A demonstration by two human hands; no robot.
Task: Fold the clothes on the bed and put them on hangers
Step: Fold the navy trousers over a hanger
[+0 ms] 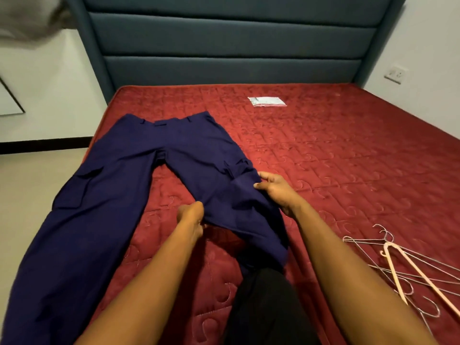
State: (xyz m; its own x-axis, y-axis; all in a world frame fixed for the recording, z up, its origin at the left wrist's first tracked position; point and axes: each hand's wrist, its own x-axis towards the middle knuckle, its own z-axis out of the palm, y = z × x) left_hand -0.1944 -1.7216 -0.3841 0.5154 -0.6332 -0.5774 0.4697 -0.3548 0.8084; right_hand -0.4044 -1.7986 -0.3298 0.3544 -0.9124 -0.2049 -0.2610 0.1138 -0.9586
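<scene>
- Navy-blue cargo trousers (pixel 139 170) lie spread on the red quilted mattress (pixel 336 158).
- Left hand (pixel 190 217) pinches the inner edge of one leg.
- Right hand (pixel 276 192) fingers grip that leg's outer edge.
- Pink plastic hanger (pixel 394 270) lies among thin wire hangers (pixel 384 232), apart from the trousers.

You have no text here that can be read. The white packet (pixel 267 101) lying on the far part of the bed (pixel 348 150) bears faint reddish print along its near edge, too small and blurred for you to make out any word or number.
</scene>
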